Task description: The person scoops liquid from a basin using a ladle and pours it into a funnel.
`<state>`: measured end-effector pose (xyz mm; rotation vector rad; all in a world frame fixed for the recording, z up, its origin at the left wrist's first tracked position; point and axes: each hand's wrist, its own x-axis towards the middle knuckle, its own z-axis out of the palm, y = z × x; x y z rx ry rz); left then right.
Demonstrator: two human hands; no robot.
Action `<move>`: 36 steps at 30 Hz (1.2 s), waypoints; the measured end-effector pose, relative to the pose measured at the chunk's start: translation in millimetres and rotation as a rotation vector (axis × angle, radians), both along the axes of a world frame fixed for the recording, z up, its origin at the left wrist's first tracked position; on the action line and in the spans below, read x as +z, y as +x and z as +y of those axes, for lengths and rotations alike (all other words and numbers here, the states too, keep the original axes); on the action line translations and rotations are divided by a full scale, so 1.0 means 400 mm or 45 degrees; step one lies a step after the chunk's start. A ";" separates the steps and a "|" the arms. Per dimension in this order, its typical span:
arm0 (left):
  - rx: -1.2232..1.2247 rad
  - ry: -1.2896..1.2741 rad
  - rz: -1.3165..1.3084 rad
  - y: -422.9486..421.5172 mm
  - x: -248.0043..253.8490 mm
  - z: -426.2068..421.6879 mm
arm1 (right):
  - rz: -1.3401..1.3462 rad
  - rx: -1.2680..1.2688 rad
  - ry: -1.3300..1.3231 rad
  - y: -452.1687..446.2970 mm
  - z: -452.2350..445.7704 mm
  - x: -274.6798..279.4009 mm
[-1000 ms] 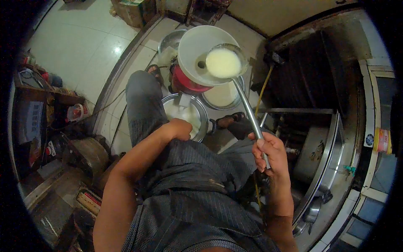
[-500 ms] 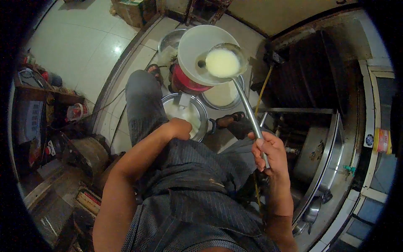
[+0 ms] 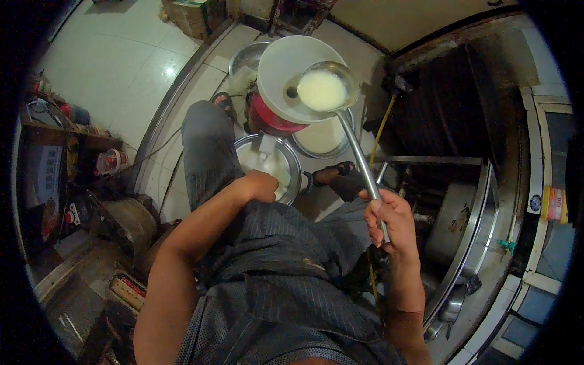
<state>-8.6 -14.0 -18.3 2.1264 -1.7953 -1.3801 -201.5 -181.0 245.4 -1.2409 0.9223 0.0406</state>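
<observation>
RIGHT HAND (image 3: 391,220): long-handled silver metal ladle (image 3: 358,148) gripped by closed fingers | LADLE: pale cream liquid (image 3: 321,90) held above wide, round, whitish hopper (image 3: 277,67) | LEFT HAND (image 3: 261,186): placed beside round steel pot (image 3: 297,169); fingers mostly hidden, closure cannot be told

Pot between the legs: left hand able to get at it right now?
Probably yes. The left hand is curled by the near side of the pot, with nothing visible between. The chute covers only part of the far side; the ladle is over the funnel.
</observation>
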 end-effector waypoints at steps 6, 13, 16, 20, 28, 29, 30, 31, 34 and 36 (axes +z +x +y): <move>0.003 0.049 0.007 0.001 0.013 -0.004 | 0.024 0.000 0.027 0.004 -0.003 0.002; 0.022 0.032 0.010 0.004 0.029 -0.001 | 0.034 0.000 0.025 0.003 0.000 0.004; 0.004 -0.004 0.005 0.004 0.007 0.001 | 0.037 -0.012 0.035 0.006 0.001 0.005; 0.004 0.007 -0.007 0.004 0.019 0.001 | 0.040 -0.013 0.020 0.009 0.001 0.001; 0.003 0.018 0.006 0.006 0.024 0.002 | 0.039 -0.016 0.017 0.007 0.004 0.000; 0.020 0.012 0.014 0.006 0.031 0.002 | 0.039 -0.017 0.017 0.007 0.004 0.000; 0.039 0.007 0.023 0.006 0.035 0.001 | 0.031 -0.013 0.016 0.007 0.003 -0.001; 0.039 0.007 0.023 0.006 0.037 0.001 | 0.022 -0.008 0.015 0.007 0.003 -0.001; 0.047 0.020 0.019 0.006 0.037 0.000 | 0.035 -0.015 0.012 0.006 0.003 -0.006; 0.033 0.057 0.016 0.006 0.032 -0.002 | 0.041 -0.014 0.000 0.008 0.004 -0.004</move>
